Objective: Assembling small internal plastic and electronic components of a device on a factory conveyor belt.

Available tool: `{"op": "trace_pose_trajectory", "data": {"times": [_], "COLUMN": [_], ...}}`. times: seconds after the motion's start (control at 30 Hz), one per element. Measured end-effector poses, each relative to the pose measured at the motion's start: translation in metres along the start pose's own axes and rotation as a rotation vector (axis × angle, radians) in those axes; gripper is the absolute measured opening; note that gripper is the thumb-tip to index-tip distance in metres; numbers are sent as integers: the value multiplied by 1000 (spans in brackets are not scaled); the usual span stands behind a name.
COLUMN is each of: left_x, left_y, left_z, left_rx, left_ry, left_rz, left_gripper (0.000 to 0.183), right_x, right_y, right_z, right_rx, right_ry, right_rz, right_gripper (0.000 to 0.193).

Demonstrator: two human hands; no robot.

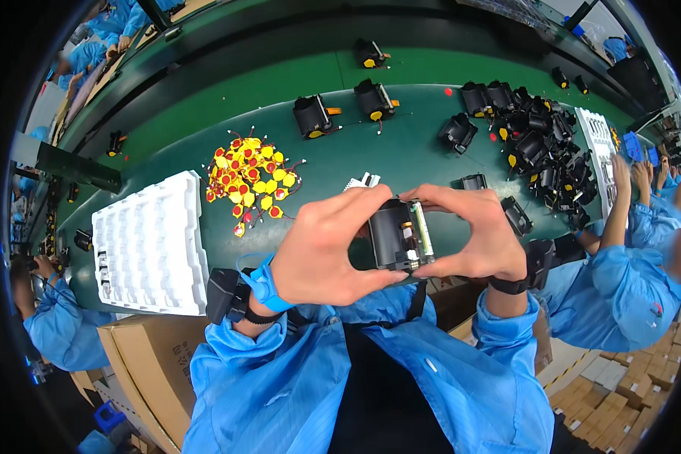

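Between my two hands is a black curved plastic housing point(387, 240), with a narrow green-and-white circuit board strip point(421, 228) along its right side. My left hand point(324, 246) grips its left side, thumb at the lower edge and fingers at the top. On the other side my right hand point(473, 234) curls round it in the same way, thumb near the lower corner. Just behind my left fingers lies a small white piece point(365, 181), partly hidden. Two more black housings point(517, 216) point(473, 182) rest on the green table beyond my right hand.
A pile of yellow-and-red hexagonal parts with wires point(251, 178) lies left of centre. The white moulded tray point(150, 242) stands at the left. Many black housings point(537, 144) are heaped at the right. A cardboard box point(147, 363) stands below the table; co-workers point(620, 280) sit on both sides.
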State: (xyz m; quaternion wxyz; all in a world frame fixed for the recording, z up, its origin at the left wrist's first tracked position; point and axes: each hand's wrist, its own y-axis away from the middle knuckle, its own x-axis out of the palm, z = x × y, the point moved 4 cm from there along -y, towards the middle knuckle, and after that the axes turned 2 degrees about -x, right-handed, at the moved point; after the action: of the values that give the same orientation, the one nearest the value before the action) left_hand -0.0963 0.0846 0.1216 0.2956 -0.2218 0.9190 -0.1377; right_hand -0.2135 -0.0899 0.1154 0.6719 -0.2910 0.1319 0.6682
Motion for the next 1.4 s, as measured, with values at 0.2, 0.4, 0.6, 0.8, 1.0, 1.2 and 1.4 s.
{"op": "trace_pose_trajectory", "data": {"times": [0.2,0.4,0.6,0.8,1.0,1.2,1.4], "left_x": [5,7,3,14,8,8,9], "left_y": [1,7,20,26,35,27,32], "left_z": [0,0,3,3,7,4,-1], "left_rx": [-8,13,34,-24,-343,-316,-322], "left_ry": [-146,-205,-221,-85,274,195,176], "left_rz": [-65,-224,-281,-202,-111,-207,-235], "left_gripper": [78,78,73,76,51,32,29], "right_x": [20,54,29,48,59,64,69], "right_y": [0,6,7,-1,-2,4,10], "right_z": [4,9,4,4,13,30,43], "right_rx": [-24,-33,-36,91,43,-55,-93], "right_ry": [195,177,-244,40,105,206,258], "right_rz": [49,-38,-308,-401,-472,-473,-487], "right_gripper": [94,109,89,18,15,12,6]}}
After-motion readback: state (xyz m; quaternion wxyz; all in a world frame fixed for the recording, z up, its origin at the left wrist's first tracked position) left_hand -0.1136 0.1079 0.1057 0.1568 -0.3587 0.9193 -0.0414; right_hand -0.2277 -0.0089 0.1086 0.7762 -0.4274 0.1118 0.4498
